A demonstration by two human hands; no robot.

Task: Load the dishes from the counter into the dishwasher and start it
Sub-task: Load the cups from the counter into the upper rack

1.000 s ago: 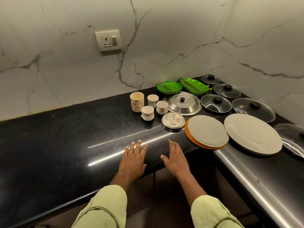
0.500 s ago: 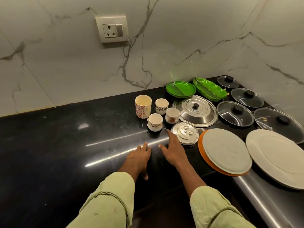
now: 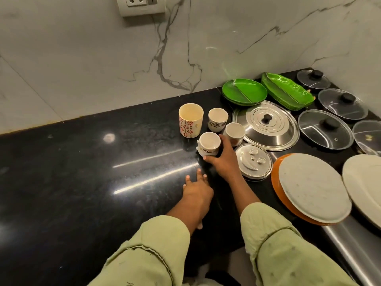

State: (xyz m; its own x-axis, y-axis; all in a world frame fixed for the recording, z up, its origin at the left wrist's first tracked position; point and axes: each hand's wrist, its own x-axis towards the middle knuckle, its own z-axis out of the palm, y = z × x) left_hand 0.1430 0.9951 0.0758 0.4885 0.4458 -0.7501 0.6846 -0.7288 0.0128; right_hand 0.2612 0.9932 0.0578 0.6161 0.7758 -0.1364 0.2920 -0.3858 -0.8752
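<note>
A black polished surface (image 3: 82, 182) runs below a marble wall. A tall flowered mug (image 3: 190, 120) stands leftmost among the dishes. The left grip (image 3: 196, 190) lies flat on the surface, fingers straight. Just to its right, the right grip (image 3: 223, 159) curls its thumb and fingers round a small white cup (image 3: 208, 143), with a patterned cup (image 3: 218, 119) and a plain cup (image 3: 235, 132) close behind. Further right lie a small steel lid (image 3: 254, 161), a big steel lid (image 3: 266, 124), green plates (image 3: 244, 91), glass lids (image 3: 325, 130) and upturned plates (image 3: 313, 186).

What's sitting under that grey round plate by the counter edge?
An orange plate lies under the grey plate; only its left rim shows. Its middle is covered, so anything else between them cannot be seen.
</note>
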